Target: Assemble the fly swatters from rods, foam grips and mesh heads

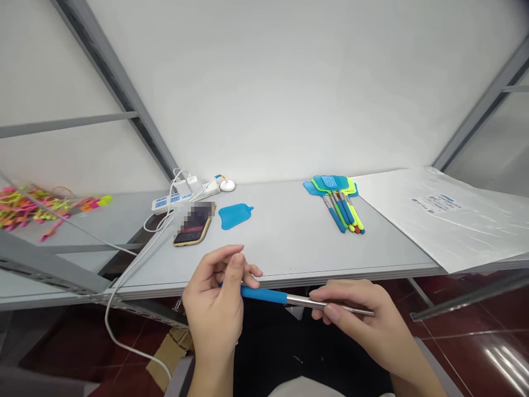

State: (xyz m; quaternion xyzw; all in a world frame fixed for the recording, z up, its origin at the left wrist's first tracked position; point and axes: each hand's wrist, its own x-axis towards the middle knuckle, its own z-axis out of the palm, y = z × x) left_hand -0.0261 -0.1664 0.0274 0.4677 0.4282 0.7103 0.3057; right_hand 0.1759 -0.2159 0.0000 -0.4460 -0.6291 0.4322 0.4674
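Note:
In front of the shelf edge, both hands hold one telescopic handle (264, 294) with a blue grip and a silver metal rod. My left hand (219, 300) is closed around the blue grip end. The fingers of my right hand (355, 309) pinch the metal rod, whose thin tip sticks out past them. A loose blue fly swatter head (235, 215) lies flat on the shelf beyond my left hand. Farther right rests a bunch of fly swatters (336, 201) with blue and yellow heads and short coloured handles.
A phone (194, 223) lies left of the swatter head, beside a white power strip (171, 201) with cables; one white cable (108, 314) hangs over the shelf edge. A large white package (446, 215) covers the right side. Colourful small items (37, 207) are piled at far left.

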